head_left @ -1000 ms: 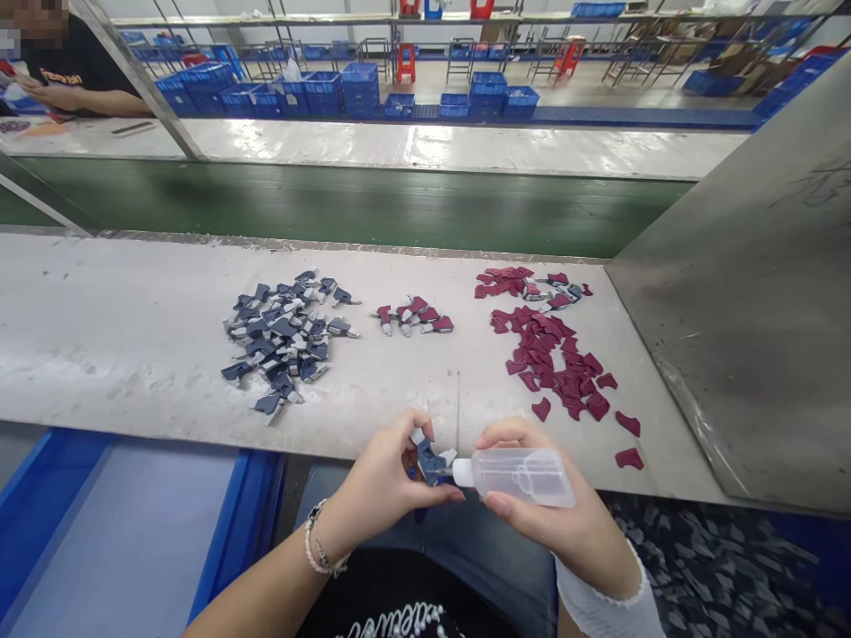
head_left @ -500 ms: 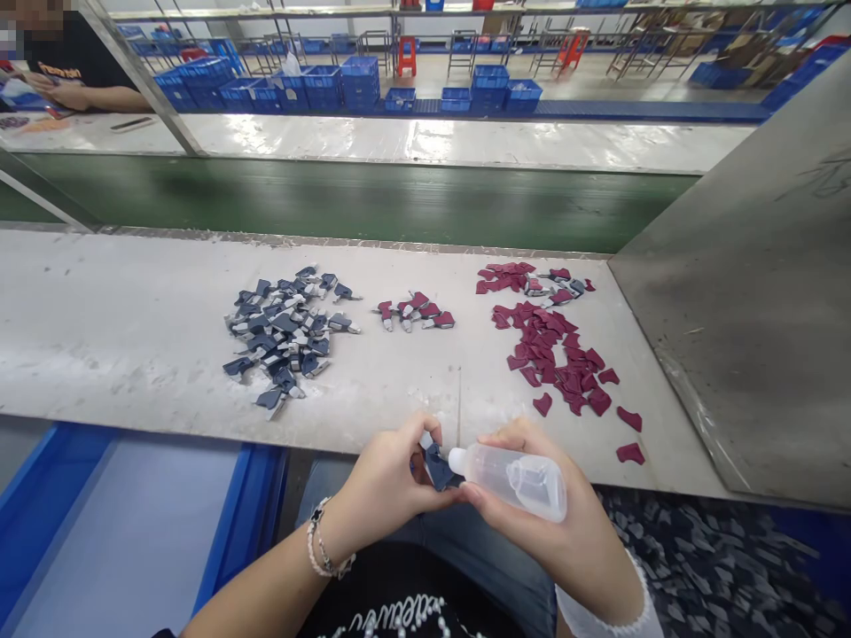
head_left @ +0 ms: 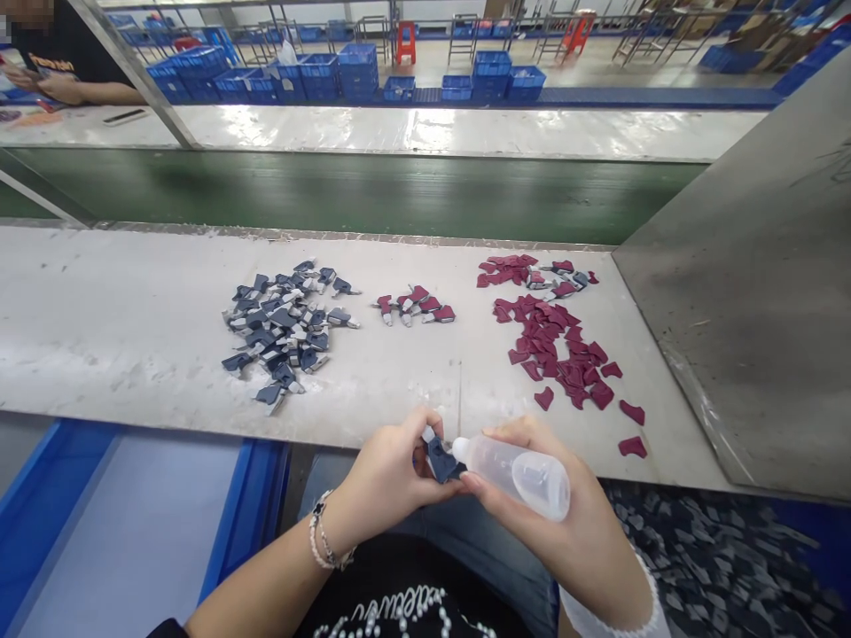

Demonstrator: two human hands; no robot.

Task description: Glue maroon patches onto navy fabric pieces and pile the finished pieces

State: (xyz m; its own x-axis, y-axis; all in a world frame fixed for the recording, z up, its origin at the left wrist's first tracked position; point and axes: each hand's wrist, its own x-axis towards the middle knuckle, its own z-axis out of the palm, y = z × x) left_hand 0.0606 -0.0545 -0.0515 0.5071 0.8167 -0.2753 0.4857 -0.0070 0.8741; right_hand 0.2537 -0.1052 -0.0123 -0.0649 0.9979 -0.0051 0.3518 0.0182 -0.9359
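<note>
Near the table's front edge, my left hand point(head_left: 392, 474) grips a dark blue part point(head_left: 441, 459) between thumb and fingers. My right hand point(head_left: 555, 523) is closed around a translucent squeeze bottle point(head_left: 522, 478), tilted with its white tip touching or very close to the part. Left of centre lies a pile of dark blue and grey parts point(head_left: 283, 319). A small group of parts with maroon faces point(head_left: 418, 306) sits in the middle. Loose maroon pieces point(head_left: 542, 337) are spread on the right, with a few grey and maroon parts point(head_left: 562, 282) behind them.
A metal panel point(head_left: 751, 292) stands at the right. Below the table are a blue-edged bin point(head_left: 230, 514) at left and a heap of dark pieces point(head_left: 718, 549) at right. Beyond the green strip point(head_left: 372, 195), a person point(head_left: 73, 58) sits at the far left, near blue crates point(head_left: 323, 75).
The bottle's tip has shifted slightly along the dark blue part, and the part is turned a little, showing more of its face. The camera view has shifted slightly.
</note>
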